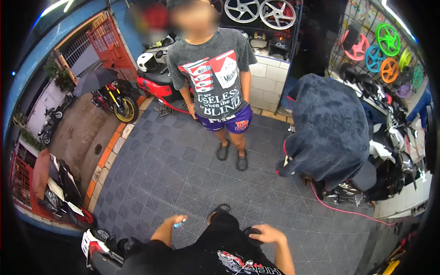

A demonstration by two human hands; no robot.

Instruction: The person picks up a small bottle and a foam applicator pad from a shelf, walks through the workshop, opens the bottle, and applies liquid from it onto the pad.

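At the lower left, my left hand is closed around a small blue-and-white object, too small to name. My right hand hangs at the lower right with its fingers loosely stretched, overlapping a dark rounded shape that looks like my shoe. I cannot tell whether they touch. Between my hands are my black clothes and another dark shoe. In front of me stands a person in a grey printed T-shirt and purple shorts, arms down at the sides.
A dark cloth covers a motorcycle at right, with a pink hose on the tiled floor. A red scooter stands behind the person. Another scooter is close at lower left. Colourful wheels hang at right.
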